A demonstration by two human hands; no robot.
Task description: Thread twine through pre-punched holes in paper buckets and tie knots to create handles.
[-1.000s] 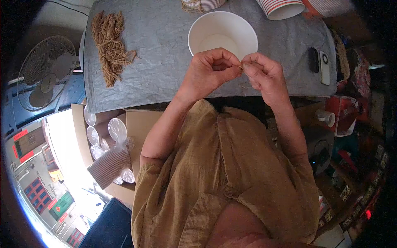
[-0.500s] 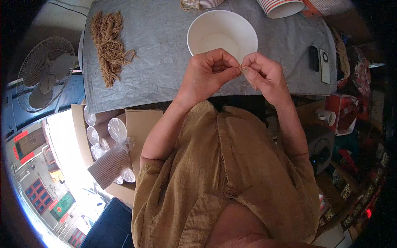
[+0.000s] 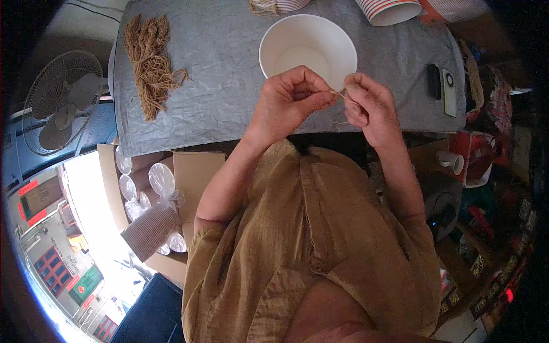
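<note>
Between my hands, just in front of a white paper tub (image 3: pixel 338 46), runs a thin tan string (image 3: pixel 346 99). My left hand (image 3: pixel 286 106) pinches it between thumb and forefinger. The fingers of my right hand (image 3: pixel 376 111) are curled closed around another stretch of the same string, and a loose end dangles below them over the cloth edge. The tub stands open towards me, its inside pale. Off to the left lies a tied bundle of brown twine (image 3: pixel 150 68).
A grey cloth (image 3: pixel 217 74) covers the table. Striped paper tubs (image 3: pixel 392 12) stand at the back. Two dark and white handheld devices (image 3: pixel 441 88) lie at right. Left are a fan (image 3: pixel 63 103) and a cardboard box (image 3: pixel 197 183) with wrapped cup stacks.
My right hand has drawn slightly away from the left and turned, so a short length of string shows between them. My left hand keeps its pinch.
</note>
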